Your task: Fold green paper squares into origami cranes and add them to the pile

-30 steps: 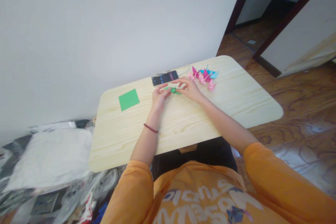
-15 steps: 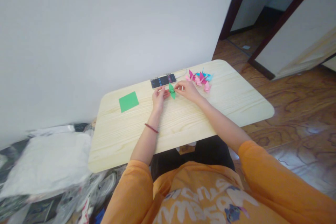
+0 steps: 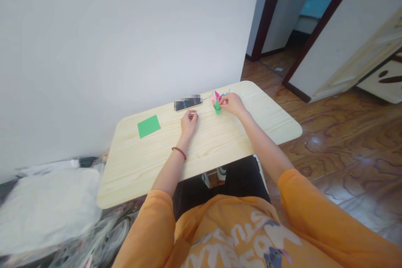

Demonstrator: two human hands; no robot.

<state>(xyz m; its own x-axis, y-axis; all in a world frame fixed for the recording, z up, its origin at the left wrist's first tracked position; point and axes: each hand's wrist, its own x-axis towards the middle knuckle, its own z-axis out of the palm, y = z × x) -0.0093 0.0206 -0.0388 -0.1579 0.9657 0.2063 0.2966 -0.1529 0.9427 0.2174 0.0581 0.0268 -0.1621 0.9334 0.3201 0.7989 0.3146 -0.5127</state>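
Observation:
My right hand (image 3: 233, 104) pinches a green origami crane (image 3: 217, 108) between thumb and fingertips, at the near left of a cluster of folded cranes. A magenta crane (image 3: 218, 95) shows just behind it; pink and blue paper is partly hidden by my hand. My left hand (image 3: 189, 121) rests on the table with its fingers loosely curled and a gap at the thumb, holding nothing. It lies just in front of the phone (image 3: 187, 104). A green square of paper (image 3: 149, 126) lies flat farther to the left.
The pale wooden table (image 3: 132, 176) stands against a white wall (image 3: 125, 42). A cable (image 3: 207, 95) runs from the phone's right end. Wrapped white bags (image 3: 50, 205) lie on the left, below table height. Wooden floor (image 3: 326, 134) and a doorway are to the right.
My right hand has carried the green crane rightward, from beside my left hand to the other cranes. My left hand has let it go and stays near the phone. The view has shifted slightly.

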